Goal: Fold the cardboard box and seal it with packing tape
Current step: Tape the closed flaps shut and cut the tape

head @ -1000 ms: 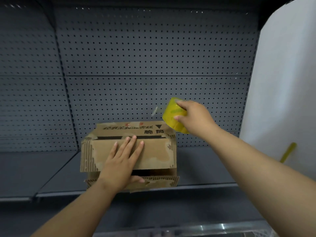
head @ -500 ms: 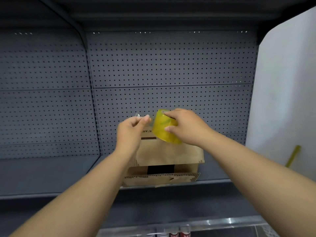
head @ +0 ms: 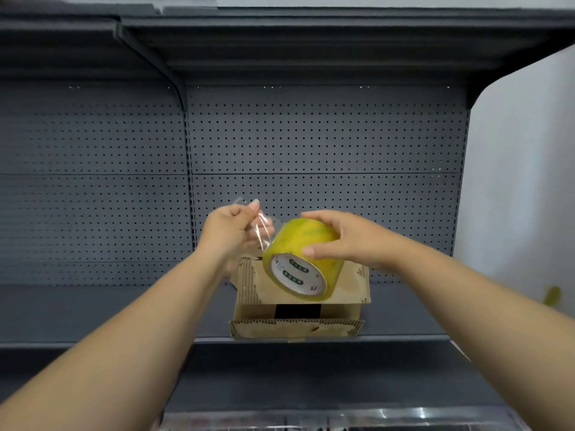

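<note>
Left hand point(head: 231, 231) pinches the tape end point(head: 263, 227) free while right hand point(head: 345, 241) grips the roll point(head: 298, 259); next, likely, stretching it across the unsealed box point(head: 298, 309).

A dark grey metal shelf point(head: 93, 312) runs across the middle of the frame, backed by a perforated panel and topped by a second shelf board point(head: 311, 42) along the upper edge. A cardboard box point(head: 298, 318) sits at the shelf's front lip, just right of centre, its corrugated front flap folded down over the edge and a dark gap showing above it.
</note>
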Action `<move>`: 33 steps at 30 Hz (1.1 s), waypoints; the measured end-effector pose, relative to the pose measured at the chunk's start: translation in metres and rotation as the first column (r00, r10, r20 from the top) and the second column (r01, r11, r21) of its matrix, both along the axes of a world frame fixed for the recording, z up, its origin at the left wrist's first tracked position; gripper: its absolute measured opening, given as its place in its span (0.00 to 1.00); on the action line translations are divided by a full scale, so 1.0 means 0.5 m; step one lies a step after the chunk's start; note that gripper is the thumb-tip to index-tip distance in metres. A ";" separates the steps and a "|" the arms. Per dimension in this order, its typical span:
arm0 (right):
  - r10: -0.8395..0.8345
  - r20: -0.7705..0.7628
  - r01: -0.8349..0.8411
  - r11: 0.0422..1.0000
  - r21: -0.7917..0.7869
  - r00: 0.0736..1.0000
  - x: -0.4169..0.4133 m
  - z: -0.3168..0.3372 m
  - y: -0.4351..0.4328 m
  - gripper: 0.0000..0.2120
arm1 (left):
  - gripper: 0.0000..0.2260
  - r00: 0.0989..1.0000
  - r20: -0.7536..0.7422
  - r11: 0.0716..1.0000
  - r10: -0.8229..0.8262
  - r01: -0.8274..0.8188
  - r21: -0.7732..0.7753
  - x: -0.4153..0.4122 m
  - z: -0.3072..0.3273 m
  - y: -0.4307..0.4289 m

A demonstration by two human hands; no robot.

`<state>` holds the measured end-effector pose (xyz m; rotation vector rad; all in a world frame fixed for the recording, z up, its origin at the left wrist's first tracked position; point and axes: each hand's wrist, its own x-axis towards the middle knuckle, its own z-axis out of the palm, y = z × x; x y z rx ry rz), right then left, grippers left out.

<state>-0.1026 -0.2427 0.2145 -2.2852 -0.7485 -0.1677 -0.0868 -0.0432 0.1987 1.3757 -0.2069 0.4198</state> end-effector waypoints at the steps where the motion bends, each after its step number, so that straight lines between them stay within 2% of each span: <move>1: 0.007 -0.020 -0.007 1.000 -0.009 1.000 -0.006 0.001 -0.009 0.34 | 0.10 1.000 -0.019 1.000 -0.012 0.012 -0.001 -0.007 0.003 -0.006; 3: -0.006 -0.002 0.006 0.999 -0.041 1.000 -0.018 0.005 -0.024 0.36 | 0.11 0.996 -0.077 0.999 -0.048 0.048 -0.005 -0.022 0.007 -0.019; 5: -0.039 0.069 0.045 0.995 -0.089 0.997 -0.033 0.009 -0.038 0.33 | 0.12 0.987 -0.122 0.995 -0.101 0.101 -0.010 -0.037 0.006 -0.035; 9: -0.041 0.140 0.058 0.991 -0.124 0.989 -0.064 0.016 -0.071 0.29 | 0.08 0.979 -0.121 0.986 -0.167 0.168 -0.001 -0.067 -0.004 -0.078; 12: -0.033 0.162 0.055 0.989 -0.134 0.986 -0.086 0.015 -0.094 0.29 | 0.14 0.987 -0.114 0.993 -0.116 0.118 0.014 -0.087 -0.014 -0.112; 15: -0.025 0.168 0.051 0.987 -0.154 0.985 -0.106 0.012 -0.120 0.35 | 0.18 0.992 -0.126 1.000 -0.027 0.026 -0.004 -0.103 -0.025 -0.131; 18: -0.009 0.097 0.033 0.968 -0.248 0.995 -0.122 0.008 -0.147 0.42 | 0.12 0.993 -0.117 0.999 -0.004 0.008 0.031 -0.116 -0.035 -0.143; 21: 0.013 0.141 0.042 0.924 -0.380 0.990 -0.133 -0.007 -0.160 0.42 | 0.06 0.994 -0.107 0.999 0.023 -0.018 0.046 -0.130 -0.045 -0.160; 27: -0.008 0.179 0.073 0.929 -0.362 0.984 -0.142 -0.029 -0.199 0.32 | 0.04 0.993 -0.084 0.995 0.082 -0.087 -0.058 -0.144 -0.065 -0.148; 33: 0.009 0.155 0.044 0.941 -0.335 0.988 -0.140 -0.040 -0.229 0.33 | 0.04 0.989 -0.146 0.997 -0.027 0.015 -0.080 -0.153 -0.080 -0.165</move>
